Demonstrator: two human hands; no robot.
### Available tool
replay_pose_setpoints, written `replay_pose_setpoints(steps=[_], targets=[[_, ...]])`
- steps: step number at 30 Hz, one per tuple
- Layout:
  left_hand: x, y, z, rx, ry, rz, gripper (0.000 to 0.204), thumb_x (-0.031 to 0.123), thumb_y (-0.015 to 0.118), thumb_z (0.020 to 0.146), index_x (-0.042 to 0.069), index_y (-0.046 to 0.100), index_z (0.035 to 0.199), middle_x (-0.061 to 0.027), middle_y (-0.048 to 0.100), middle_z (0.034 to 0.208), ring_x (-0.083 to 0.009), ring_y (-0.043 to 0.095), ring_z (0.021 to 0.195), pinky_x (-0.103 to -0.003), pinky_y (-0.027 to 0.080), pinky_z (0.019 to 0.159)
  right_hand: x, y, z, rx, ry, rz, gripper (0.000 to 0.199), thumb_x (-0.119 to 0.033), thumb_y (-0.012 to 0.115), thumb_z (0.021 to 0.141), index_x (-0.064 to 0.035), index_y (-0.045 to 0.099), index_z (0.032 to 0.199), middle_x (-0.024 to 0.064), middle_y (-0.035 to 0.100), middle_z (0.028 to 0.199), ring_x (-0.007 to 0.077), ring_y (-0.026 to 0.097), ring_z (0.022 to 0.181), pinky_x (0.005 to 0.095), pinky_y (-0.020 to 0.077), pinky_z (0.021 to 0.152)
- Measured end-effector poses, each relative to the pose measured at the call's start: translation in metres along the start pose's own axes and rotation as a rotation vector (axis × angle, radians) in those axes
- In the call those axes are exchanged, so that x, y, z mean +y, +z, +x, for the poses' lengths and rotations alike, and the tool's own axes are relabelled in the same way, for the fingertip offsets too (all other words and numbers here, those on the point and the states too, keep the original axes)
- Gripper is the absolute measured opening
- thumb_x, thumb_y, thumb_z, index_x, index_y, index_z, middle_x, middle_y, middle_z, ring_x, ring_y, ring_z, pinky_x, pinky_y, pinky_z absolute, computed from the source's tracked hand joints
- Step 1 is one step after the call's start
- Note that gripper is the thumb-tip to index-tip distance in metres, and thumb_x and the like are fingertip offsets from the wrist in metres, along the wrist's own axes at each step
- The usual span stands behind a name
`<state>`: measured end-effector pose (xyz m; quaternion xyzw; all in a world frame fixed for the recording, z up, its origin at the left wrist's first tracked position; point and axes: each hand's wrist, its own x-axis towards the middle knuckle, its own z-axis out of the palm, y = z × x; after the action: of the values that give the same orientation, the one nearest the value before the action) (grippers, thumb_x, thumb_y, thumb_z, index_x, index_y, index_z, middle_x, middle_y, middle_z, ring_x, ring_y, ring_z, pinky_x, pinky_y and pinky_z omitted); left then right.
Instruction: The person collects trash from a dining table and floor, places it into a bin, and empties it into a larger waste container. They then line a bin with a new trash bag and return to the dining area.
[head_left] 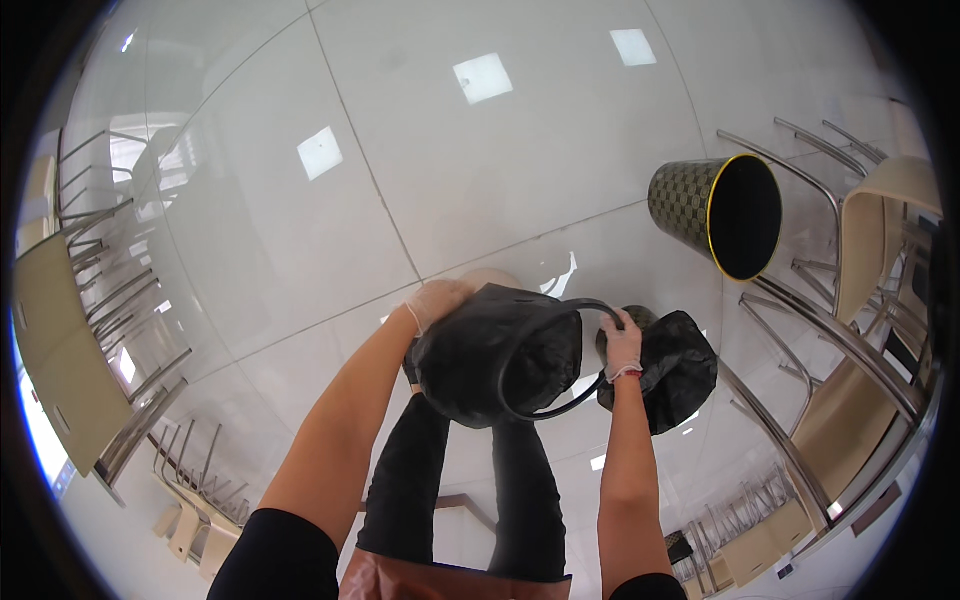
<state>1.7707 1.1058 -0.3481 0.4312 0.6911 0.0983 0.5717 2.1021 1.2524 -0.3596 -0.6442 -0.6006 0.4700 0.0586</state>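
My left hand, in a thin clear glove, grips the far left side of a black trash bag. The bag bulges in front of my legs, and whatever lies under it is mostly hidden. My right hand, gloved too, closes its fingers around the right side of a black ring, apparently a bin rim. The ring stands tilted beside the bag's open side, overlapping it. Just right of that hand is a second black bag, with part of a patterned bin showing behind it.
A dark checked trash bin with a yellow rim stands at the right, its inside dark. Beyond it are beige chairs with metal legs. Beige tabletops and more metal legs line the left. Shiny pale floor tiles reflect lights.
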Motion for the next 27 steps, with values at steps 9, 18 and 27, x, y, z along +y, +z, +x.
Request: replay_pose_setpoints(steps=[9, 18, 27], targets=[[0.029, -0.004, -0.022, 0.052, -0.157, -0.236, 0.043, 0.034, 0.042, 0.094, -0.001, 0.054, 0.115, -0.0181, 0.058, 0.112, -0.0267, 0.052, 0.109, -0.033, 0.039, 0.092, -0.086, -0.081, -0.057, 0.001, 0.275, 0.363, 0.029, -0.03, 0.059, 0.087, -0.0044, 0.062, 0.101, -0.0077, 0.046, 0.065, -0.0007, 0.034, 0.049, 0.0151, 0.0228, 0.041], [0.072, 0.019, -0.119, 0.483, 0.038, -0.297, 0.042, 0.022, 0.048, 0.089, 0.001, 0.045, 0.125, -0.0188, 0.052, 0.115, -0.0345, 0.051, 0.103, -0.038, 0.042, 0.086, -0.088, 0.025, -0.106, -0.136, 0.021, 0.009, 0.046, -0.028, 0.062, 0.083, -0.0019, 0.051, 0.121, 0.0157, 0.054, 0.113, 0.028, 0.053, 0.101, 0.0354, 0.0428, 0.086], [0.026, 0.062, -0.104, 0.733, 0.041, 0.222, 0.04, 0.008, 0.056, 0.083, 0.005, 0.049, 0.122, -0.0152, 0.052, 0.101, -0.0312, 0.051, 0.095, -0.037, 0.045, 0.081, -0.073, 0.056, -0.108, 0.066, -0.305, -0.791, 0.05, -0.039, 0.062, 0.078, -0.006, 0.054, 0.115, 0.0103, 0.054, 0.098, 0.0274, 0.052, 0.095, 0.0384, 0.0457, 0.077]])
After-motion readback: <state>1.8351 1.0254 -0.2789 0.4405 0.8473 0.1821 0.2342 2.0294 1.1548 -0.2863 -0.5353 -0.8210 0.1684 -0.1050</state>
